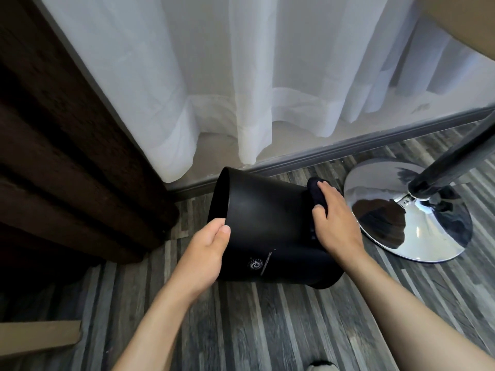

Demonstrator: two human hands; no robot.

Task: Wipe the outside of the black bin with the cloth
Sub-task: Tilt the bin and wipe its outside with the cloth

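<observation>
Fingers [325, 191] of the right hand [334, 218] press a dark cloth [316, 192] flat against the black bin [267, 226], tipped sideways above the striped floor [254, 322]; the left hand [206, 255] grips its rim beside a chrome base [417, 231].

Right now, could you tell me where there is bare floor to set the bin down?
Bare floor lies between the forearms, below the black bin. It is crowded to the right by the chrome base, to the left by the brown curtain.

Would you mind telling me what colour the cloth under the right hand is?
The cloth is dark navy, almost black, seen in the head view.
</observation>
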